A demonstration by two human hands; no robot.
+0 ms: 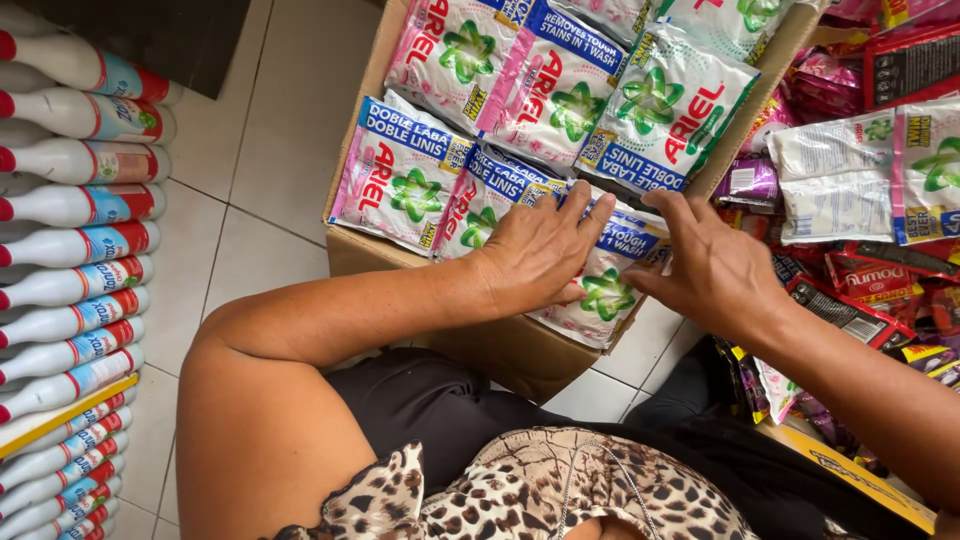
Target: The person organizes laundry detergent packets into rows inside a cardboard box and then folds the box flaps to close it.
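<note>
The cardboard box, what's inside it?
The cardboard box holds white detergent sachets with green stars. Both hands, left hand and right hand, cover one sachet; anything underneath is hidden.

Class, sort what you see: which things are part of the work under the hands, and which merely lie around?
In hand: left hand, right hand, detergent sachets, cardboard box.
Lying about: white bottles, red packets, floor tiles.

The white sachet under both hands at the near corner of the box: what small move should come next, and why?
Probably slide the sachet further into the cardboard box. It overhangs the near corner, while the other sachets lie in rows inside. The left hand lies flat on it; the right hand touches its edge.
</note>
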